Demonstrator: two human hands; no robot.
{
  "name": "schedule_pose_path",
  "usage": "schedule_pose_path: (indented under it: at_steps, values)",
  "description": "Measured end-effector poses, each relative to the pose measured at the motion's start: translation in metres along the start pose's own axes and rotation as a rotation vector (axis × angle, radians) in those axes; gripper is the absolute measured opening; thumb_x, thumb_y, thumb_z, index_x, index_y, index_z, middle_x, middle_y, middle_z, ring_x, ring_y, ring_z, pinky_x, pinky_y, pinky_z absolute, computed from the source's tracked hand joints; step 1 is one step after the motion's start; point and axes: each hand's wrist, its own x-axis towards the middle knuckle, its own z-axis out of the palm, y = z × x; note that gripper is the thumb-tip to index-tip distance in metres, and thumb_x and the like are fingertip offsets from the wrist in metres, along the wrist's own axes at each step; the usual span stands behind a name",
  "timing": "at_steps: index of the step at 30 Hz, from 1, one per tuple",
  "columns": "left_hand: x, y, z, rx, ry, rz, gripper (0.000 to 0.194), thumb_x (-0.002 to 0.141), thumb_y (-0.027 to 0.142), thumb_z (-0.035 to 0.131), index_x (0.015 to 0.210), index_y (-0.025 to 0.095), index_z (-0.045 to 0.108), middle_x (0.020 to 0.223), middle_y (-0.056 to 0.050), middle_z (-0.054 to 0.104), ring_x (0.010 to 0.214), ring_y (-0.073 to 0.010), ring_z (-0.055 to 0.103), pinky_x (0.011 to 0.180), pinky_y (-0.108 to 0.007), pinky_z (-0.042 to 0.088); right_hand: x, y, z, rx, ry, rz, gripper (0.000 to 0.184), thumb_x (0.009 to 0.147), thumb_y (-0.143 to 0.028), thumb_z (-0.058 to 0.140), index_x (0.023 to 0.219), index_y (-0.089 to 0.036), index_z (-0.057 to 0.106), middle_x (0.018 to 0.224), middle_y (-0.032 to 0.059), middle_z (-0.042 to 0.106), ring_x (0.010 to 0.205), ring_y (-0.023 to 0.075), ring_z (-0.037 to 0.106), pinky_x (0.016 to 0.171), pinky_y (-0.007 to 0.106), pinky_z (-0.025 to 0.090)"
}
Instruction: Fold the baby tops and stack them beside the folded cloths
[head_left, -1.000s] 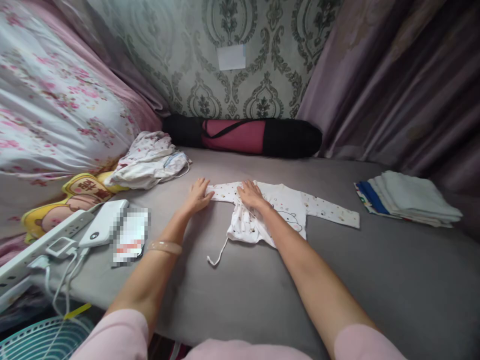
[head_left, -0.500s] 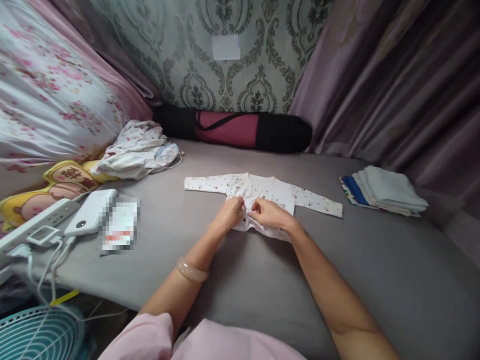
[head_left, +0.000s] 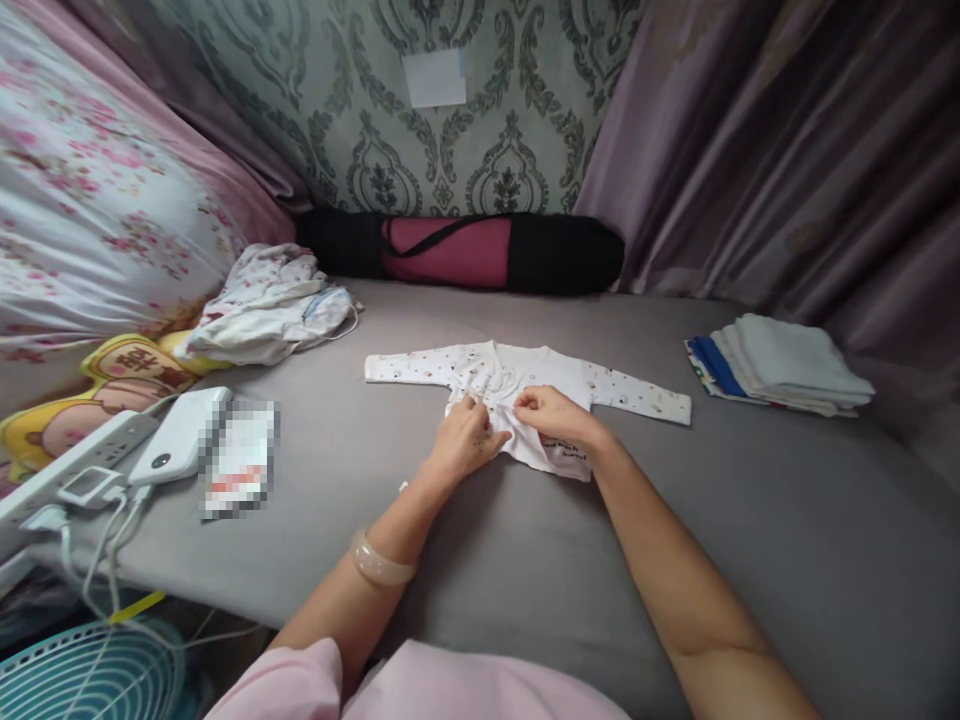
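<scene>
Small white shirt lies mid-sheet, sleeves spread, presumably keeping its front flat and reachable; right hand seems to pinch front cloth; left hand curls beside it, perhaps steadying; its grip unclear.

Nothing fully legible: lettering on white shirt, centre — too small; marking on yellow cushion, left of frame — unclear.

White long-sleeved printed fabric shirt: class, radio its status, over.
Left hand, right hand: both curled at shirt front, grip unclear. Sleeves spread outward. No obstruction visible.
</scene>
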Motion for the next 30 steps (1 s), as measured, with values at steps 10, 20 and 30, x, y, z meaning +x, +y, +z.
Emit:
schedule_pose_path:
  at_steps: [10,20,30]
  values:
    - [0.004,0.005,-0.004,0.063,-0.017,-0.069,0.015,0.082,0.027,0.056,0.080,0.018,0.067,0.093,-0.010,0.064,0.090,-0.0228,0.061,0.078,-0.031,0.047,-0.005,-0.010,-0.017,0.092,-0.004,-0.108,0.020,0.083,-0.031,0.056,0.089,-0.014,0.065,0.061,-0.0033,0.054,0.049,0.0079,0.047,0.043,0.017,0.037]
    - [0.014,0.024,-0.016,-0.235,-0.041,-0.086,0.024,0.084,0.028,0.052,0.077,0.015,0.070,0.069,-0.003,0.067,0.065,-0.0141,0.056,0.060,-0.024,0.036,-0.013,-0.022,-0.022,0.084,-0.008,-0.100,0.019,0.085,-0.028,0.055,0.093,-0.015,0.066,0.063,-0.0021,0.058,0.051,0.0085,0.050,0.043,0.018,0.037]
    - [0.016,0.034,0.023,-0.561,-0.039,-0.137,0.021,0.081,0.019,0.046,0.074,0.013,0.066,0.059,0.001,0.061,0.056,-0.0123,0.054,0.052,-0.020,0.034,-0.010,-0.023,-0.016,0.042,-0.055,-0.117,0.018,0.084,-0.025,0.054,0.096,-0.015,0.064,0.067,-0.0021,0.062,0.049,0.0076,0.051,0.044,0.018,0.037]
